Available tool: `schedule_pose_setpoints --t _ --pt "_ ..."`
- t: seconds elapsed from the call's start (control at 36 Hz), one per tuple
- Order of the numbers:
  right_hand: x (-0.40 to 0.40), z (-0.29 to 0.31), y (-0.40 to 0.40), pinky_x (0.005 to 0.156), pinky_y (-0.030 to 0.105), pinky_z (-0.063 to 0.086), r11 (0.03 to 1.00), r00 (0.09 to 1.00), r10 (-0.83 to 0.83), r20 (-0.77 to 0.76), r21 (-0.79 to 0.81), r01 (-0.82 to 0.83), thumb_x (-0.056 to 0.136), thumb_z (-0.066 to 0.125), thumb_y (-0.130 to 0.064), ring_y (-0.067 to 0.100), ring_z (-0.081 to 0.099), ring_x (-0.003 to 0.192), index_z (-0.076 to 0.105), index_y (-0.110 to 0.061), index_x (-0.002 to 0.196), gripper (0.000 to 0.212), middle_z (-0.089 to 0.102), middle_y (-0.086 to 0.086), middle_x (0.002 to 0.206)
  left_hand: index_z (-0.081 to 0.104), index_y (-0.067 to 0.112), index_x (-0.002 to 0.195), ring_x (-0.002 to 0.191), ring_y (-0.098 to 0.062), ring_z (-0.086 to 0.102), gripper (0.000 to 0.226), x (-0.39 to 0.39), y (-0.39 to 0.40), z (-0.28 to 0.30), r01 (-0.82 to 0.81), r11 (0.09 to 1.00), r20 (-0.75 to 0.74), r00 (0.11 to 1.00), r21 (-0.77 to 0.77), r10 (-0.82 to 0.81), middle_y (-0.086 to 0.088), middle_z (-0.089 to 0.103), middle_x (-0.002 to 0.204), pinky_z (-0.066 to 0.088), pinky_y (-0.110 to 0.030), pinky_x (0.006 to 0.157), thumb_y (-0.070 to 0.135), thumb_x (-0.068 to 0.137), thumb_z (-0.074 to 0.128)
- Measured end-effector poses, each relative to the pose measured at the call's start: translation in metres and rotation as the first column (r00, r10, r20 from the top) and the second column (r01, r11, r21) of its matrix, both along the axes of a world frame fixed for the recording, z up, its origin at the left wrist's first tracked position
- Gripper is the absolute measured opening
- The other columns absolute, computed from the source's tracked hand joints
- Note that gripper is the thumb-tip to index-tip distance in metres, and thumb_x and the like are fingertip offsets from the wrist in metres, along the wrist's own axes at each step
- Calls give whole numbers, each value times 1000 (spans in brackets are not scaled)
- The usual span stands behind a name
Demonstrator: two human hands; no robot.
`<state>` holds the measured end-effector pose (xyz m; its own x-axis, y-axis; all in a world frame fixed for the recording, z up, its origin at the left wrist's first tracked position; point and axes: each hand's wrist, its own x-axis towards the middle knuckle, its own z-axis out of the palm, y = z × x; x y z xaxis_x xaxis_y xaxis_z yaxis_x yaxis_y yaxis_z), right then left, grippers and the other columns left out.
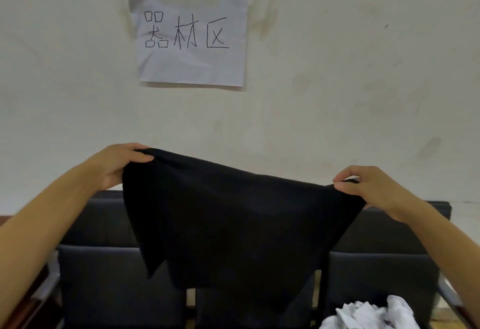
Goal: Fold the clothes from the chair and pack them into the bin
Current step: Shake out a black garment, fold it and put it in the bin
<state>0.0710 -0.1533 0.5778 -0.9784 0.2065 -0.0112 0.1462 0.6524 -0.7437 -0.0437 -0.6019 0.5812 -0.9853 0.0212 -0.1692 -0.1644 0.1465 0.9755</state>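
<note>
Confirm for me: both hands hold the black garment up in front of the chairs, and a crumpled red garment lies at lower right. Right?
Not quite: the crumpled garment is white, not red, as the head view shows. Both the left hand and right hand do hold the black garment up before the chairs.

A handwritten paper sign hangs on the stained wall.

Single head-worn wide-angle view, facing forward at a wall with a paper sign, pitched only slightly down. Both forearms enter from the bottom corners, close to lens. Chairs sit low in frame, near. Edges show barrel distortion. No second view to overlap.
</note>
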Motion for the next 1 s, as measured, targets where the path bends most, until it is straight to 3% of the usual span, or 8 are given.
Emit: schedule_pose_setpoints --t 0.14,0.22,0.39,0.58,0.72,0.83,0.92,1.0 --pt "0 15 7 82 42 51 998 993 -23 -116 60 30 85 68 -18 24 63 89 68 -17 88 3 68 2 91 63 10 99 89 -24 62 27 0 -10 4 -40 999 -58 997 37 42 -12 65 100 50 -32 77 -11 84 56" --pt "2 21 10 85 40 50 995 984 -29 -178 -97 12 84 69 -18 24 63 93 69 -16 93 10 69 5 95 65 8 90 76 -19 68 21 -1 -15 5 -4 978 -67 998 207 18 -10 67 91 58 -28 69 -9 83 54" --pt "-1 19 27 64 25 58 776 982 4 -188 -619 -121 15 96 -41 19 71 85 68 -15 107 100 72 8 95 65 6 100 79 -18 70 21 -4 -19 -10 41 890 -100 995 455 5 -10 67 99 59 -29 74 0 86 50" --pt "0 19 26 68 27 58 658 984 -43 -174 -746 -103 14 97 -29 22 69 98 60 -14 121 115 69 10 112 59 22 112 79 -16 67 40 -2 -11 -11 -21 787 -113 987 616 115 0 71 81 56 -28 72 -8 90 42" --pt "-1 18 25 71 30 58 627 973 -153 -173 -778 -39 10 96 -34 22 66 103 57 -13 119 118 66 9 117 56 20 111 90 -19 63 35 -2 -4 -6 -31 788 -130 982 615 140 -6 64 100 49 -33 78 -6 94 40" --pt "0 15 24 74 33 51 668 941 -272 -203 -743 33 19 96 -39 22 64 101 59 -16 114 104 64 8 112 53 18 103 87 -16 60 16 -5 -2 -7 -85 827 -105 980 556 172 -5 59 95 48 -33 75 5 96 49" --pt "1 16 16 79 36 51 701 928 -298 -224 -711 54 77 76 -18 26 61 103 61 -17 109 35 62 14 117 58 17 100 83 -16 60 14 -5 -2 -10 -105 829 -74 982 549 173 -4 59 88 49 -34 75 6 93 54" --pt "-4 14 14 84 38 51 729 902 -367 -225 -672 130 89 63 -13 26 59 103 62 -16 101 13 61 14 112 59 15 102 83 -18 60 20 -2 -1 -11 -74 824 -75 987 561 140 -6 60 88 49 -33 78 0 92 50"
